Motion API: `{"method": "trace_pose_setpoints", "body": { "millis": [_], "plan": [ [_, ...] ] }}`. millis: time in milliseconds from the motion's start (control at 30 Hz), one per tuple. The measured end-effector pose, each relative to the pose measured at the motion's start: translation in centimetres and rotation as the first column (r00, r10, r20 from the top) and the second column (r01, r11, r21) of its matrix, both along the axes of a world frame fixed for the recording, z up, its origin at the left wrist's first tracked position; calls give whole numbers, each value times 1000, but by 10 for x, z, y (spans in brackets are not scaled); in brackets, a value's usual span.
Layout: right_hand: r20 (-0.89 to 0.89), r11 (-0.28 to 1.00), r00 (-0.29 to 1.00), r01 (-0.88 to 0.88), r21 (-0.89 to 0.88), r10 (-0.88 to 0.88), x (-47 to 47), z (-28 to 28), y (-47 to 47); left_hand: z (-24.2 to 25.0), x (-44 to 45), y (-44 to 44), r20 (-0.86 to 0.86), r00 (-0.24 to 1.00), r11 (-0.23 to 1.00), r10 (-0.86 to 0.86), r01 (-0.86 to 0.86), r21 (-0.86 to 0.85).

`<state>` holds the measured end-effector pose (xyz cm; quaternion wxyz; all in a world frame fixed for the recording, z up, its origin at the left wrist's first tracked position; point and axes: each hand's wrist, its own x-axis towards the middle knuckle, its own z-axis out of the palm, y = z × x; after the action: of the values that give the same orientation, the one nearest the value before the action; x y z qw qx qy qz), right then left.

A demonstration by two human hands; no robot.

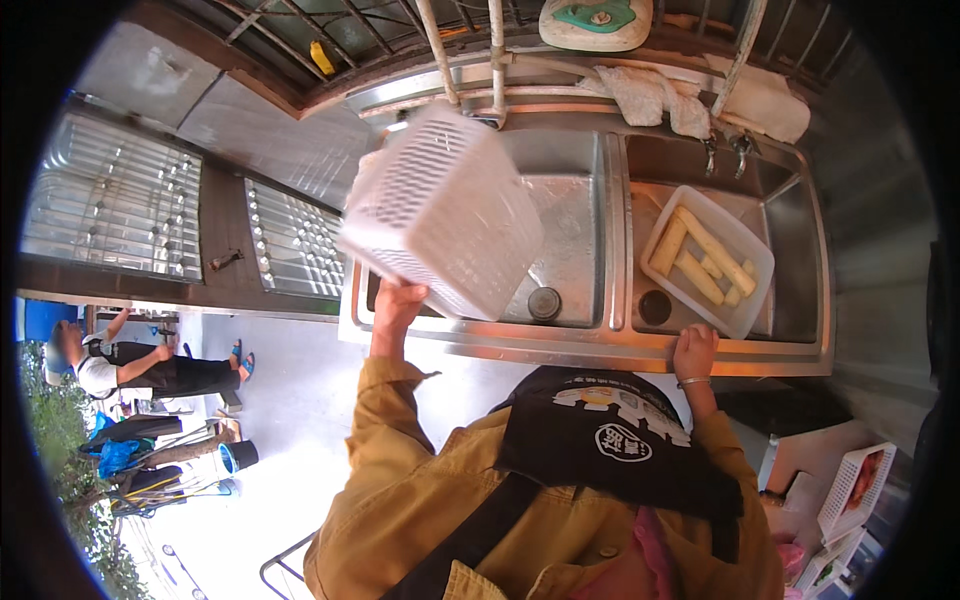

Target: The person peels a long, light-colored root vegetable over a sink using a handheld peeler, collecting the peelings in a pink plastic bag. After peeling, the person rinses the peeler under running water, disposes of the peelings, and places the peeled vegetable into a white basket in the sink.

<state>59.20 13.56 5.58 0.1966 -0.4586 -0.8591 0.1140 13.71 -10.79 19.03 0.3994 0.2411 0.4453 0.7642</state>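
Note:
My left hand grips the lower edge of a white plastic basket with slotted sides. The basket is tilted over the left basin of a stainless steel sink and hides part of it. Its outline is slightly blurred. At the front rim of the sink, my right hand has its fingers curled over the metal edge. Close beyond that hand, a white plastic tub sits in the right basin. Peeled pale root vegetables, several long and some short, lie inside the tub.
Taps and a hung cloth are behind the sink. Drain fittings lie in both basins. Left are metal-barred panels, and a person stands farther off. White baskets stand at lower right.

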Motion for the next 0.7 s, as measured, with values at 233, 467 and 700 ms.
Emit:
{"method": "trace_pose_setpoints", "body": {
  "millis": [233, 467, 700],
  "plan": [
    [30, 1000, 999, -9, 2, 9, 3, -6, 0, -24, -58, -81, 215, 954, 905, 209, -272, 327],
    [-40, 999, 999, -37, -26, 36, 7, 1, 1, -96, -99, -120, 569, 599, 694, 564, -717, 66],
    [-5, 997, 999, -45, -62, 45, 6, 4, 0, -85, -113, -129, 406, 682, 688, 608, -708, 159]
  ]
}}
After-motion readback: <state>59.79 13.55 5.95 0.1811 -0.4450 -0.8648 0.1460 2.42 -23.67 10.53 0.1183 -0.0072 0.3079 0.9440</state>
